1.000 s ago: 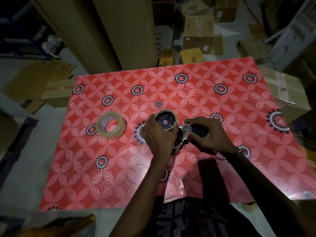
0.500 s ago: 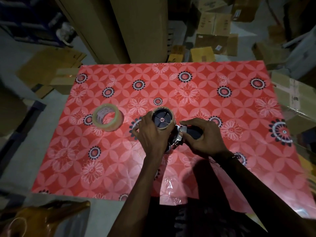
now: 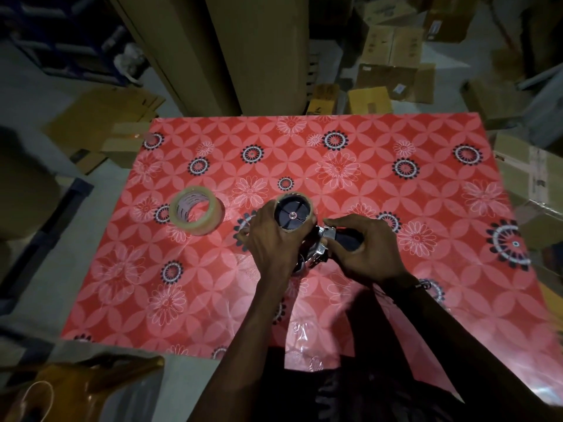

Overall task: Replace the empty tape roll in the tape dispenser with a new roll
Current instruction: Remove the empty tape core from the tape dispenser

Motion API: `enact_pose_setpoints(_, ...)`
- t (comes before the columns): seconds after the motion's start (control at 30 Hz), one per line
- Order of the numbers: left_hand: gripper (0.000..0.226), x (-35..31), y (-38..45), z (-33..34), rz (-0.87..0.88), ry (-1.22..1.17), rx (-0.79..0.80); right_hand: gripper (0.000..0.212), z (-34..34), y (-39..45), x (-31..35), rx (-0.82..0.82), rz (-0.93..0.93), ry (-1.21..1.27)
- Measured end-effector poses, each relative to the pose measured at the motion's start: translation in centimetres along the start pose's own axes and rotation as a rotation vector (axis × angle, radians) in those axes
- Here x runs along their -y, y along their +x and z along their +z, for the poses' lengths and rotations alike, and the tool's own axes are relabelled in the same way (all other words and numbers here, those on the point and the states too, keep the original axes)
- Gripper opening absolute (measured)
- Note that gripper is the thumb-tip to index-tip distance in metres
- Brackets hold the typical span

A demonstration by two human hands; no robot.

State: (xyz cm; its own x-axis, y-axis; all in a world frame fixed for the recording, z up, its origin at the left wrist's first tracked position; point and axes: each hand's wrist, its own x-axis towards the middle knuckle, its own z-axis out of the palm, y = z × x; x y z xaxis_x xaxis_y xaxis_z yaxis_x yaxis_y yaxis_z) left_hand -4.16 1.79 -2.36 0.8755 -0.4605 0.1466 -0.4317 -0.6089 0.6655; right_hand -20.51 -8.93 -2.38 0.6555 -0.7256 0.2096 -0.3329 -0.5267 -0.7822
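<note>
On the red flowered table [image 3: 350,141] I hold a tape dispenser [image 3: 323,239] at the middle. My left hand [image 3: 271,245] curls around the empty cardboard core [image 3: 294,213], which sits on the dispenser's black hub. My right hand [image 3: 365,248] grips the dark handle and metal frame just right of the core. A full roll of clear tape [image 3: 196,210] lies flat on the table to the left of my left hand, apart from it.
Cardboard boxes [image 3: 393,53] crowd the floor behind the table, and a tall cardboard column [image 3: 243,50] stands at the back edge. A box [image 3: 536,184] sits off the right edge. A brown bag [image 3: 82,388] lies at the lower left.
Both hands keep their grip on the core and dispenser. The view has shifted slightly; the hands and the full roll hold the same places on the table.
</note>
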Motion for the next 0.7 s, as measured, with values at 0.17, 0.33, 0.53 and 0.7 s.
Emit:
enact_pose_setpoints(0.17,0.075,-0.51,-0.08,-0.44,0.066,0.025,-0.028,0.034,-0.02,-0.03,0.21,-0.001,0.001,0.015)
enact_pose_setpoints(0.33,0.071,-0.51,-0.21,-0.7,0.046,-0.051,-0.031,0.035,-0.09,-0.06,0.26,-0.003,-0.001,0.037)
enact_pose_setpoints(0.53,0.07,-0.66,-0.42,-0.77,0.092,-0.028,-0.037,0.036,-0.03,-0.11,0.07,0.021,0.009,0.074)
enact_pose_setpoints(0.7,0.071,-0.18,-0.2,-0.43,0.073,-0.084,-0.064,0.036,-0.07,-0.07,0.08,0.013,0.008,0.056)
